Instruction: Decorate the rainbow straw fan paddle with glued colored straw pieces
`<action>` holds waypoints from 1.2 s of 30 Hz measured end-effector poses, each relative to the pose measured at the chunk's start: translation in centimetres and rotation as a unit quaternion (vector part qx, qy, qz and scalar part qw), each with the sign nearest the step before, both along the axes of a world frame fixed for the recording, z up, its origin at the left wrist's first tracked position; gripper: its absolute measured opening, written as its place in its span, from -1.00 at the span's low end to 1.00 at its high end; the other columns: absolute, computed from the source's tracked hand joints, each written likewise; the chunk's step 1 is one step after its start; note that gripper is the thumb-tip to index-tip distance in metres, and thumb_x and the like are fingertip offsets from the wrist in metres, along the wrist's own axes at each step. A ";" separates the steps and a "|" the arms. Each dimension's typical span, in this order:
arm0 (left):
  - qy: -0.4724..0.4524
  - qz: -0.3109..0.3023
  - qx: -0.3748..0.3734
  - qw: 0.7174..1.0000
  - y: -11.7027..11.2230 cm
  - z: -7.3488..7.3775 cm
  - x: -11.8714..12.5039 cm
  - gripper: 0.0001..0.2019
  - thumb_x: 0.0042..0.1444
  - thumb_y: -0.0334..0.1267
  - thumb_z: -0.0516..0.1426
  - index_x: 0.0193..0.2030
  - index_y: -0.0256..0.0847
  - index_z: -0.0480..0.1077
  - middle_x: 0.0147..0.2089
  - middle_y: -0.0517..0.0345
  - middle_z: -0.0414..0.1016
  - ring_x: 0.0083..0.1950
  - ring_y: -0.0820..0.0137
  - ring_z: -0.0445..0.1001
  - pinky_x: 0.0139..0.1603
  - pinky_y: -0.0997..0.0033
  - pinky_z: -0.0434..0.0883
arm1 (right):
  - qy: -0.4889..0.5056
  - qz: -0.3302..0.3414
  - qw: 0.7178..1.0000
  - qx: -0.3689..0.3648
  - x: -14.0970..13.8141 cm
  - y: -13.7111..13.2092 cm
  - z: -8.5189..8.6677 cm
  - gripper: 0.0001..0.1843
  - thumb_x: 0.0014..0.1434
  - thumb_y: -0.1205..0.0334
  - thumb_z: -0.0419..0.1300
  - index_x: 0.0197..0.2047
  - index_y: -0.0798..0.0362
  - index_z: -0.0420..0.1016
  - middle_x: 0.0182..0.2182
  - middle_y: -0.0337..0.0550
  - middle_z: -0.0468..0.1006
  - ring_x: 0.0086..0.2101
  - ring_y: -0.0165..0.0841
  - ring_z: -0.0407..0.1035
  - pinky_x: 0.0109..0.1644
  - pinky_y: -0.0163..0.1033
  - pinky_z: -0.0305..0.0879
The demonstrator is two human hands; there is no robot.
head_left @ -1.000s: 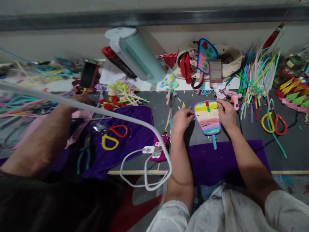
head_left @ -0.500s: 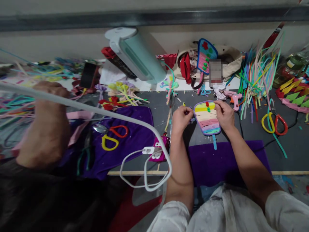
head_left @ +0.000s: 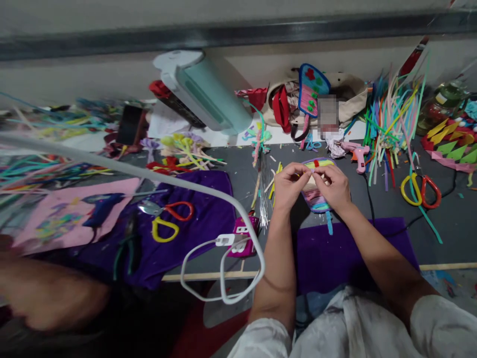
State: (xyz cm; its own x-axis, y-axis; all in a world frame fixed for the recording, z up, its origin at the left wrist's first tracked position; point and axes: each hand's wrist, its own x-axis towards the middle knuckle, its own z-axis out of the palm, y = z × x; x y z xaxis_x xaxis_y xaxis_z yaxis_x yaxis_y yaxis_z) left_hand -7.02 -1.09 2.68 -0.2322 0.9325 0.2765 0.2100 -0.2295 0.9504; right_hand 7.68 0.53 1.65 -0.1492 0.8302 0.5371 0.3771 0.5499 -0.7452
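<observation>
bright strips (head_left: 397,119) crowd the grey tabletop (head_left: 454,233); left hand (head_left: 290,186) and right hand (head_left: 333,186) meet, fingertips pinched narrow, whatever they hold too small to name, over the striped panel (head_left: 312,197). its stripes and blue stem (head_left: 329,223) look done; what's left, i can't tell. a pink glue gun (head_left: 358,154) lies beyond.

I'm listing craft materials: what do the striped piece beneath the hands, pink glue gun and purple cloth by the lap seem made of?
Striped piece: probably pipe cleaners, matte, from its fuzzy-looking coloured rows.
Pink glue gun: likely smooth plastic, from its even colour.
Purple cloth: matte fabric, perhaps felt, showing no sheen.
</observation>
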 end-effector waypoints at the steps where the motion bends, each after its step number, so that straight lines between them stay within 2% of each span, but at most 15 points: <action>1: 0.014 -0.001 0.011 1.000 0.0 0.0 0.1 -0.82 0.08 -0.14 0.31 -0.39 -0.20 0.52 -0.31 0.13 0.55 -0.31 0.43 0.43 -0.28 0.45 0.34 | 0.004 -0.003 1.000 0.002 0.0 0.0 0.0 -0.86 0.31 0.23 0.19 -0.28 -0.01 0.56 -0.36 -0.16 0.60 -0.39 -0.32 0.40 -0.22 -0.19 0.36; 7: 0.091 0.013 0.076 0.993 -0.1 -0.1 0.7 -0.91 0.13 -0.24 0.26 -0.34 -0.19 0.53 -0.32 0.15 0.56 -0.38 0.47 0.39 -0.35 0.47 0.32 | -0.006 -0.006 1.000 0.001 0.3 0.3 -0.1 -0.86 0.30 0.24 0.16 -0.28 -0.02 0.54 -0.34 -0.14 0.61 -0.33 -0.28 0.44 -0.17 -0.17 0.39; 15: 0.145 0.017 0.097 0.985 -0.2 -0.3 0.8 -0.88 0.19 -0.21 0.23 -0.31 -0.15 0.57 -0.34 0.16 0.53 -0.37 0.44 0.37 -0.28 0.41 0.35 | -0.028 -0.015 0.999 0.020 0.4 0.3 0.0 -0.84 0.30 0.23 0.14 -0.33 -0.03 0.49 -0.38 -0.15 0.59 -0.30 -0.26 0.45 -0.13 -0.14 0.38; 18: 0.121 0.023 0.077 0.989 -0.2 -0.3 1.1 -0.89 0.17 -0.21 0.24 -0.32 -0.15 0.57 -0.36 0.17 0.52 -0.38 0.44 0.36 -0.30 0.42 0.33 | -0.035 -0.023 0.999 0.017 0.4 0.3 0.0 -0.84 0.29 0.25 0.13 -0.34 -0.04 0.46 -0.39 -0.16 0.58 -0.30 -0.27 0.44 -0.13 -0.15 0.38; 25: 0.000 0.021 0.007 1.000 0.2 -0.7 1.8 -0.85 0.08 -0.19 0.28 -0.26 -0.20 0.55 -0.38 0.21 0.51 -0.41 0.49 0.34 -0.36 0.50 0.29 | -0.033 -0.033 0.999 0.027 0.4 0.5 -0.2 -0.83 0.30 0.28 0.11 -0.35 -0.05 0.42 -0.39 -0.17 0.56 -0.29 -0.26 0.44 -0.13 -0.15 0.37; 30: 0.008 0.032 -0.027 0.999 0.5 -0.9 1.9 -0.85 0.05 -0.18 0.27 -0.36 -0.21 0.55 -0.42 0.20 0.53 -0.45 0.50 0.33 -0.38 0.49 0.27 | -0.069 -0.055 0.995 0.042 0.4 0.5 -0.4 -0.82 0.31 0.28 0.10 -0.34 -0.05 0.42 -0.39 -0.15 0.55 -0.25 -0.23 0.43 -0.09 -0.12 0.36; 36: -0.012 0.033 -0.023 0.999 0.5 -0.9 2.2 -0.82 0.04 -0.14 0.28 -0.38 -0.22 0.58 -0.39 0.16 0.59 -0.39 0.43 0.46 -0.30 0.44 0.38 | -0.069 -0.054 0.995 0.043 0.3 0.3 -0.4 -0.82 0.32 0.26 0.10 -0.34 -0.05 0.43 -0.39 -0.13 0.55 -0.25 -0.22 0.42 -0.09 -0.11 0.36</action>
